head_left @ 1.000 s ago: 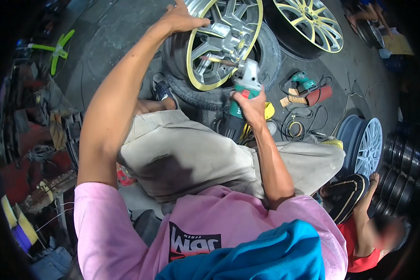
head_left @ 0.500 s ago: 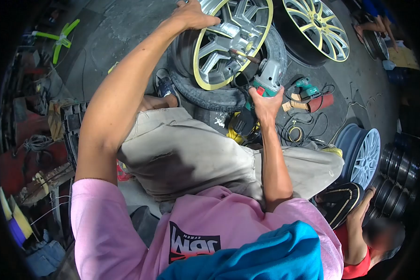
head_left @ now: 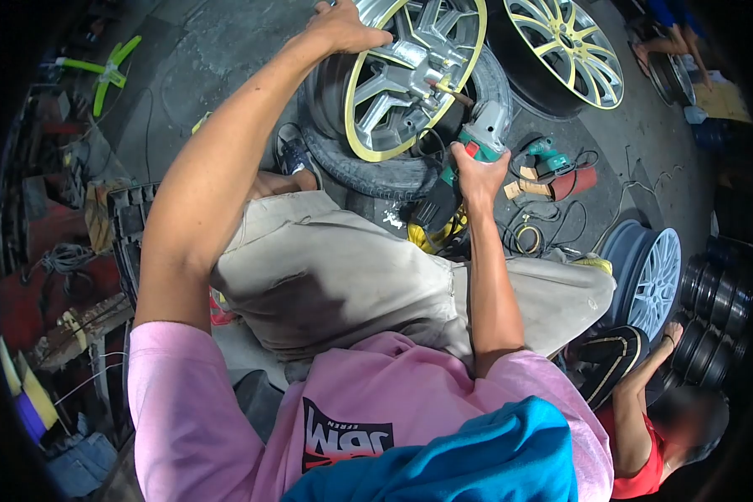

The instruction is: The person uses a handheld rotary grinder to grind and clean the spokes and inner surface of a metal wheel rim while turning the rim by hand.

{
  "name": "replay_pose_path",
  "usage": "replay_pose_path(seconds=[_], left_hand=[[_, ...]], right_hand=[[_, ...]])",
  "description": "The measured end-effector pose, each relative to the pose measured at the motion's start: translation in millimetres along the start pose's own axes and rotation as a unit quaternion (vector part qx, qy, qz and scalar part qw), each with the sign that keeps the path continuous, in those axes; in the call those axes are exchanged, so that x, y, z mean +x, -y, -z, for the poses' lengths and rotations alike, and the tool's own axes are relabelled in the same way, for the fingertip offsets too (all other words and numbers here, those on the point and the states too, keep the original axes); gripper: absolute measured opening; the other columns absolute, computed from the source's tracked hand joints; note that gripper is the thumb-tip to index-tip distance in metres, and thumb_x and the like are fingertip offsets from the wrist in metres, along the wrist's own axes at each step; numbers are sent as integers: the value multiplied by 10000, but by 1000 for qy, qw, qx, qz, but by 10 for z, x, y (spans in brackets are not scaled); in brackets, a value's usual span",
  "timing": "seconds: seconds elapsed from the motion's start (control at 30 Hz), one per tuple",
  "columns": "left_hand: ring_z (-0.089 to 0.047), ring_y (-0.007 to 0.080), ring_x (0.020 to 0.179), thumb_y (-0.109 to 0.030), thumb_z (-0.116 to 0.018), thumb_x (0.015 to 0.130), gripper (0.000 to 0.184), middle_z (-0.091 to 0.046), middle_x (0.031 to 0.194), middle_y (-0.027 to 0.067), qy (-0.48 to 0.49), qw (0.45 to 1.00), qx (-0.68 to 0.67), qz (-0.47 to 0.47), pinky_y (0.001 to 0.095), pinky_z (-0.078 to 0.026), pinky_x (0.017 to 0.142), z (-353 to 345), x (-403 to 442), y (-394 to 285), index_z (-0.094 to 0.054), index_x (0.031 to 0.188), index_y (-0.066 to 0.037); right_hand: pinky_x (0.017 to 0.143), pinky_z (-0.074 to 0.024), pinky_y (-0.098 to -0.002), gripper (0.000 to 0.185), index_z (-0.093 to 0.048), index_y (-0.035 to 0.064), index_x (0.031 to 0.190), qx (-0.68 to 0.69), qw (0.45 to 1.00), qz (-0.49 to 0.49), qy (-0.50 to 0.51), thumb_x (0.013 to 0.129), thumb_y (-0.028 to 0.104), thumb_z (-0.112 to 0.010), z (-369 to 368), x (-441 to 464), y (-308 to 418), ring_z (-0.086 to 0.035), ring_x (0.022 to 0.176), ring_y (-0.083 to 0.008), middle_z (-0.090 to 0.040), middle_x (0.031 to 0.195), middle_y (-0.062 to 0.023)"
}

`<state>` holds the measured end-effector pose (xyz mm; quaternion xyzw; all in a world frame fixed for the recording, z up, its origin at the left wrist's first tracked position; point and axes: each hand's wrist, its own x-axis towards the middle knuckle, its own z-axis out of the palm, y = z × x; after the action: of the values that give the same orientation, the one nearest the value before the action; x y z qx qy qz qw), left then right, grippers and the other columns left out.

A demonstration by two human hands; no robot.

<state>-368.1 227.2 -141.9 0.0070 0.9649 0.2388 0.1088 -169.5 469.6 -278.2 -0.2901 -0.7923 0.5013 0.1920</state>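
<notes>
An alloy wheel (head_left: 403, 80) with silver spokes and a yellowish lip leans tilted on a black tire (head_left: 372, 177) on the floor. My left hand (head_left: 343, 30) is closed on the wheel's upper left edge, thumb toward the spokes. In my right hand (head_left: 482, 177) is a green-and-grey angle grinder (head_left: 488, 125), gripped just behind its head. A slim rotary bit (head_left: 453, 90) sticks out from the grinder's head toward the wheel's hub. Whether the bit touches the metal I cannot tell.
Another yellow-lipped wheel (head_left: 567, 42) lies at the upper right. Near my right hand are a green sander (head_left: 545, 155), a red sanding roll (head_left: 573, 182) and tangled cords (head_left: 531, 234). A grey-blue wheel (head_left: 654, 276) stands by a person in red (head_left: 640, 456).
The grinder and my right hand have shifted slightly to the right, and the bit sits farther right across the hub. My left hand stays put. The person in red has moved an arm.
</notes>
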Motion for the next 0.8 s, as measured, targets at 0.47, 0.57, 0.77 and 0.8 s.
replay_pose_path(seconds=[0.47, 0.57, 0.77, 0.8], left_hand=[[-296, 462, 1498, -547, -812, 689, 1358, -213, 1601, 391, -1, 1000, 16, 19, 434, -312, 1226, 8, -7, -38, -7, 1604, 53], [-295, 463, 1498, -553, -808, 691, 1357, -212, 1601, 391, 3, 1000, 23, 10, 437, -311, 1226, -6, 6, -16, -6, 1605, 50], [-264, 453, 1516, -570, -798, 689, 1362, -186, 1615, 384, 5, 1000, 22, 18, 436, -290, 1236, 7, -4, -46, -5, 1607, 47], [-257, 449, 1520, -571, -796, 688, 1361, -179, 1620, 378, 8, 999, 27, 24, 435, -286, 1238, 23, -24, -54, -5, 1608, 46]], right_hand=[[955, -505, -396, 941, -462, -157, 1297, -1, 998, -27, 56, 612, 302, -915, 96, 53, 112, -648, 1059, -329, -646, 1174, -269], [964, -504, -396, 959, -454, -162, 1312, 7, 997, -41, 69, 611, 303, -915, 154, 65, 162, -649, 1075, -333, -644, 1185, -275], [874, -528, -377, 788, -521, -96, 1220, -35, 999, 20, 20, 651, 285, -911, 123, 76, 146, -650, 953, -257, -670, 1085, -195], [879, -526, -377, 800, -513, -101, 1229, -23, 999, 34, 17, 652, 286, -910, 109, 66, 165, -648, 957, -261, -668, 1086, -197]])
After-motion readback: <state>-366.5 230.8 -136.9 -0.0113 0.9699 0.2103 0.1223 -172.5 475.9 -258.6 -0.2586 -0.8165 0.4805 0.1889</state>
